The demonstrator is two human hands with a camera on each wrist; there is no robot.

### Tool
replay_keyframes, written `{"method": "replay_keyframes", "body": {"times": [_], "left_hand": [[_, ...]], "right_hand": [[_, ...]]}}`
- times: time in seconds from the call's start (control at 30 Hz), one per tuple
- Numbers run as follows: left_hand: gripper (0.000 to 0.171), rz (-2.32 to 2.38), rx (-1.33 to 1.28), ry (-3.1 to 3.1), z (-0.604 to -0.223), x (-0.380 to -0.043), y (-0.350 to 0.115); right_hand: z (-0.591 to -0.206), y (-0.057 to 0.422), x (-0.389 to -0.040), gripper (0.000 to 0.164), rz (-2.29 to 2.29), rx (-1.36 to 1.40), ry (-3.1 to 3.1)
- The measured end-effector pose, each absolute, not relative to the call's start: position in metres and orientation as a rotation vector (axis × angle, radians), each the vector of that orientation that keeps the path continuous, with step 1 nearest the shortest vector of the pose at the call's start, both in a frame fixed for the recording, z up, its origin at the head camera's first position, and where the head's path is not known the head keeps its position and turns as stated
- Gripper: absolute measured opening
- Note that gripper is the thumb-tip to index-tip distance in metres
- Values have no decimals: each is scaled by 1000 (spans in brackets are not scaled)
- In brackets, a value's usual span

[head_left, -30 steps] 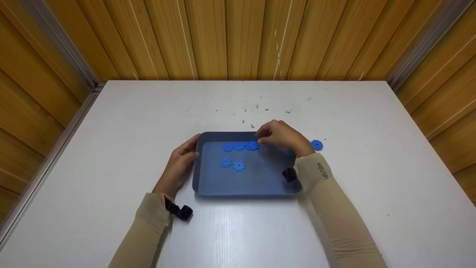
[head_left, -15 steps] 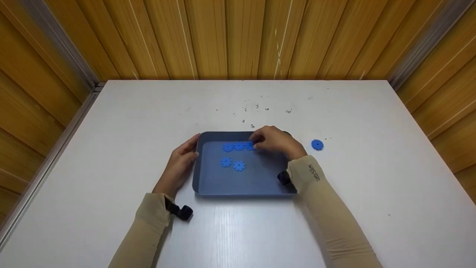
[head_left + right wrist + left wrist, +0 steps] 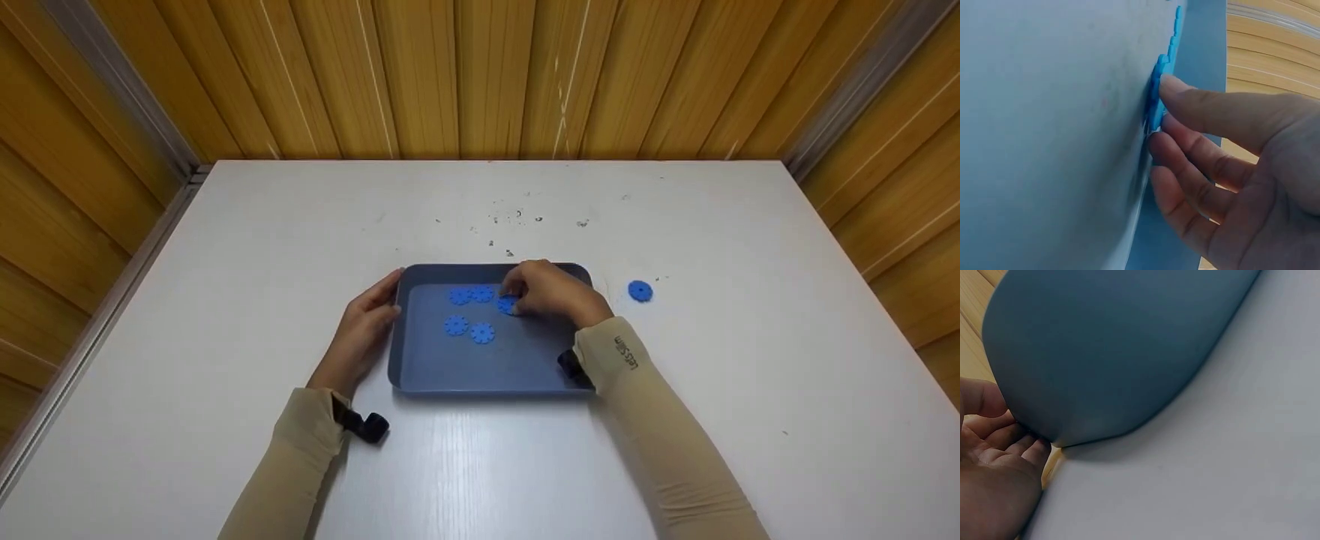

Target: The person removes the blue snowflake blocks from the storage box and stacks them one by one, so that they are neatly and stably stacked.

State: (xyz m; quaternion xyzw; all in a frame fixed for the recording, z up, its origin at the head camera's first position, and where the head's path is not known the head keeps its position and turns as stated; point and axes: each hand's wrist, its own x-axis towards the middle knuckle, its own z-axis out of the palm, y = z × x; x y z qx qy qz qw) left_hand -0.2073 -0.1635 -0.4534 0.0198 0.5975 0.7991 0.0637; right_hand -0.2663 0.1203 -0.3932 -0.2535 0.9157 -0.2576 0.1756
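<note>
My left hand [image 3: 361, 330] grips the left wall of a shallow blue-grey tray [image 3: 525, 391]. In the left wrist view its fingers lie behind the tray wall [image 3: 1100, 354]. Over the right half of the tray, my right hand [image 3: 556, 292] pinches a notched blue plastic disc [image 3: 506, 304] low over the tray floor. The right wrist view shows the thumb [image 3: 1176, 90] on that disc [image 3: 1158, 95], with the fingers curled below. To its left, two similar discs [image 3: 481, 294] touch in a row, and two more [image 3: 456, 325] lie nearer me.
Another blue notched disc [image 3: 640, 291] lies on the white table [image 3: 750, 360], right of the tray. Yellow wood-look panels [image 3: 487, 82] stand behind and at both sides. Small dark marks [image 3: 517, 217] spot the table beyond the tray.
My right hand has moved left, then toward me, bringing the pinched disc away from the end of the far row. My left hand has stayed on the tray.
</note>
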Motion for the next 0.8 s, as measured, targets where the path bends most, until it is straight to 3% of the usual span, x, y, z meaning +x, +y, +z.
{"method": "replay_keyframes", "body": {"times": [0.8], "left_hand": [[61, 2392, 48, 1808, -452, -208, -164]], "right_hand": [[-385, 128, -260, 18, -746, -727, 2645]]}}
